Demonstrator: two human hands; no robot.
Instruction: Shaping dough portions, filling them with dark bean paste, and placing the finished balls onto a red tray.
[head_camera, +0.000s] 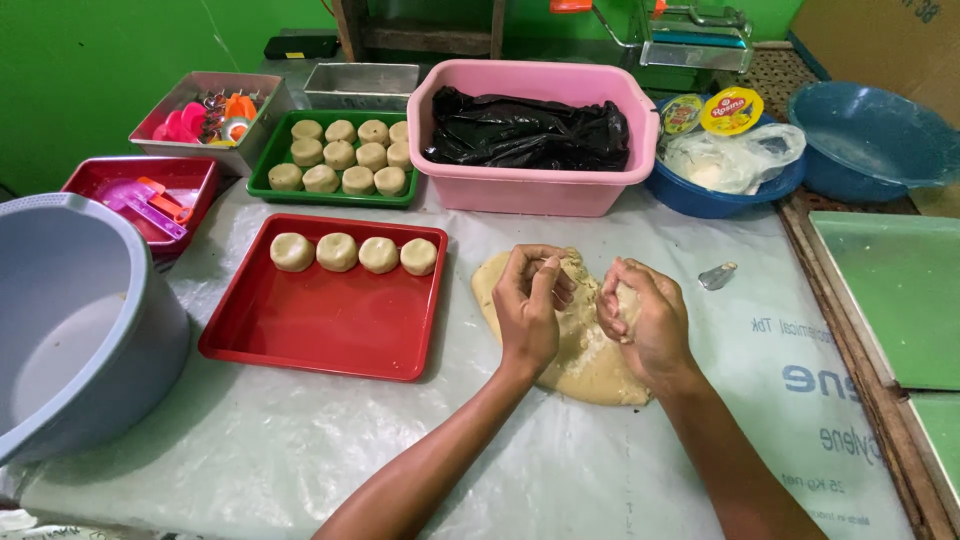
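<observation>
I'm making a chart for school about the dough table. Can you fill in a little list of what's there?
left hand: curled, pinching at the dough slab
right hand: cupped around a bit of dough
red tray: four round dough pieces in a row
green tray: eleven round pieces
pink tub: black plastic bag
grey basin: at the far left

Bright green wall (90, 70) behind; table (300, 450) under clear plastic sheet; wooden edge (850, 330) right.
</observation>
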